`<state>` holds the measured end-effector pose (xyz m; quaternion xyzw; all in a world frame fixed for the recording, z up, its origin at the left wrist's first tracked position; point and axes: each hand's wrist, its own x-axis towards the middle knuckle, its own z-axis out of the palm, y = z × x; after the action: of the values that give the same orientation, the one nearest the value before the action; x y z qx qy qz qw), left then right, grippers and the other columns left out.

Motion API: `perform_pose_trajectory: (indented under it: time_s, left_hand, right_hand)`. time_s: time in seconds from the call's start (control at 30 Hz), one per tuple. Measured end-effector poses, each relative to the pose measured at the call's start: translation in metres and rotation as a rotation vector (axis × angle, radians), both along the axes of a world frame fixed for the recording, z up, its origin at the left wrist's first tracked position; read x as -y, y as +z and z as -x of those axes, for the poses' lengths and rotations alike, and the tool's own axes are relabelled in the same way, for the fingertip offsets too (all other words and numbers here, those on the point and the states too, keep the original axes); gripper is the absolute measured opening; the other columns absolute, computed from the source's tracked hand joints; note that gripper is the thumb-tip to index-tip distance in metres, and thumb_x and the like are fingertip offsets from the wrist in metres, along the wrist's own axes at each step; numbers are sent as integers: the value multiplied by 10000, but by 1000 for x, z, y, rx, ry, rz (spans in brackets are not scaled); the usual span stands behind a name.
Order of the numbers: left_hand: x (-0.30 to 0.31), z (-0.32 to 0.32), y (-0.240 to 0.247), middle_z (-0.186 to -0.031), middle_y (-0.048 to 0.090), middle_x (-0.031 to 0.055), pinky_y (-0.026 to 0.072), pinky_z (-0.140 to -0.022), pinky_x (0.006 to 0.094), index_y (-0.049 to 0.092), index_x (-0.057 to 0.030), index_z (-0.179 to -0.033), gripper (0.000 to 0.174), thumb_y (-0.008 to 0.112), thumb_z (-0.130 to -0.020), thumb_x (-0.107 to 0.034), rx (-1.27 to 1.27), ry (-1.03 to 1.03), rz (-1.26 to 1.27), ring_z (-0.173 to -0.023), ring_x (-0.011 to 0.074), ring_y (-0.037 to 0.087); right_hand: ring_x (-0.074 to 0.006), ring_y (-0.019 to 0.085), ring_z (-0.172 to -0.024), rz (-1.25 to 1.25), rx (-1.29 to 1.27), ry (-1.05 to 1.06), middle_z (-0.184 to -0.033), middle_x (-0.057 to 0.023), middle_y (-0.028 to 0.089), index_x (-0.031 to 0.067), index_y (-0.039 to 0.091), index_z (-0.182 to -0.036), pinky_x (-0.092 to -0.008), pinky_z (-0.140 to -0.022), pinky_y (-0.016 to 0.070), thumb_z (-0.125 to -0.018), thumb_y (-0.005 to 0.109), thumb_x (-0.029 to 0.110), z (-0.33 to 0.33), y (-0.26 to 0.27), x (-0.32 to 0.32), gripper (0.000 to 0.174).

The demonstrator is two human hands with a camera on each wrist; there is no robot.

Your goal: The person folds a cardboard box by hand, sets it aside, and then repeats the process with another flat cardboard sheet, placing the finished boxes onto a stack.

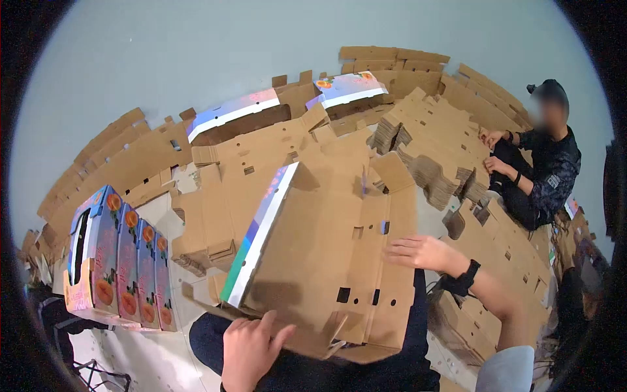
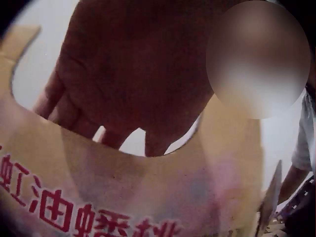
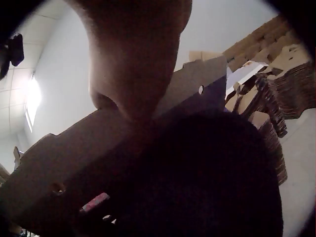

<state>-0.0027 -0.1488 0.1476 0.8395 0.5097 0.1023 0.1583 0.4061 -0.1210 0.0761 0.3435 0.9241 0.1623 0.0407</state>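
Observation:
A partly folded cardboard box (image 1: pixel 313 248) lies across the person's lap, its plain brown inside facing up and a printed strip along its left side. The left hand (image 1: pixel 251 346) is at the box's near left edge with fingers spread. In the left wrist view, that hand's fingers reach past a curved cutout in a printed panel (image 2: pixel 133 182) with red characters, which hides the fingertips. Over the right-hand flap (image 1: pixel 392 287) is the right hand (image 1: pixel 421 251), its fingers straight and laid against the cardboard. In the right wrist view the hand's underside touches the panel edge.
Several finished peach-printed boxes (image 1: pixel 117 261) stand in a row at left. Stacked flat cardboard (image 1: pixel 431 130) covers the floor ahead and to the right. Two printed box pieces (image 1: pixel 349 88) lean near the wall. Another person (image 1: pixel 552 150) sits at far right.

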Motion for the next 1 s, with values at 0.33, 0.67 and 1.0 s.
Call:
perform_pose_trajectory:
  time_s: [0.33,0.67,1.0]
  left_hand:
    - [-15,26,-19,-798,671,150,504,-645,435,623,-131,-1143,417,636,-808,-379,-169,289,55,-735,358,644]
    - [-35,51,-37,-952,653,203,484,-766,448,567,-97,-1198,445,624,-784,-250,-214,435,66,-900,379,614]
    - [-23,118,-46,-1175,575,221,422,-922,436,505,-22,-1265,387,488,-883,-82,-71,480,-95,-1063,406,556]
  right_hand:
    - [-162,557,-1116,-194,-58,-107,-1236,5,580,188,599,-1191,-294,-951,470,-816,521,143,-10,33,63,386]
    - [-167,560,-1123,-159,-98,-191,-1233,8,588,203,608,-1189,-293,-906,503,-834,526,129,-18,22,84,372]
    - [-177,587,-1083,-157,-142,-255,-1208,5,603,199,632,-1148,-305,-892,518,-814,565,121,-21,23,93,350]
